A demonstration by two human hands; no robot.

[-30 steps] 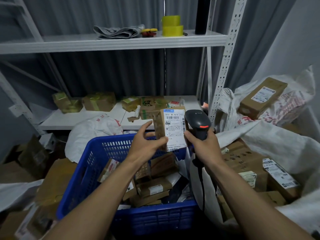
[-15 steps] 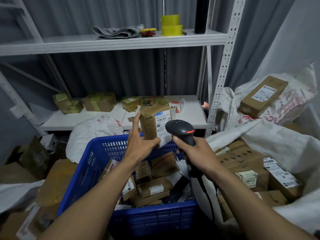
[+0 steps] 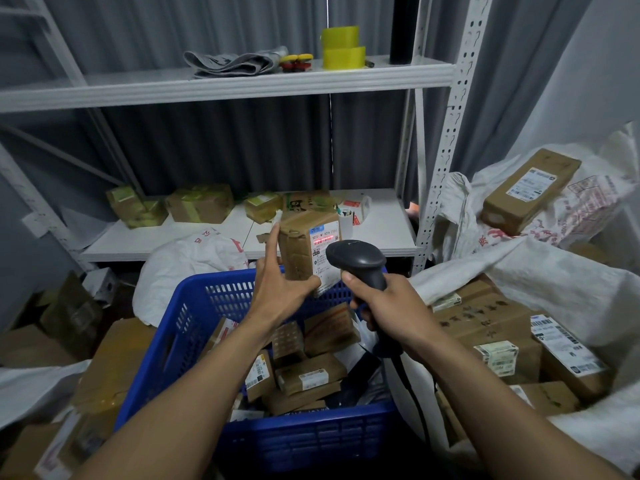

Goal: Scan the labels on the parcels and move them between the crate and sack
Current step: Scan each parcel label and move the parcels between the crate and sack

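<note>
My left hand (image 3: 277,289) holds a small brown cardboard parcel (image 3: 301,244) upright above the far rim of the blue crate (image 3: 194,327), thumb under it and fingers up its left side. Its white label faces right and a red scan line lies across the barcode. My right hand (image 3: 388,306) grips a black handheld scanner (image 3: 356,261), whose head points at that label from close by. Several brown labelled parcels lie inside the crate. The open white sack (image 3: 540,271) on the right holds several more boxes.
A white metal shelf unit (image 3: 221,83) stands behind the crate; its lower board carries taped boxes, its upper board yellow tape rolls and folded cloth. A white bag (image 3: 187,268) lies behind the crate. Cardboard boxes pile on the floor at left.
My left hand has turned the parcel so its label faces the scanner. My right hand has swung the scanner left toward it, and a red scan line now shows on the label.
</note>
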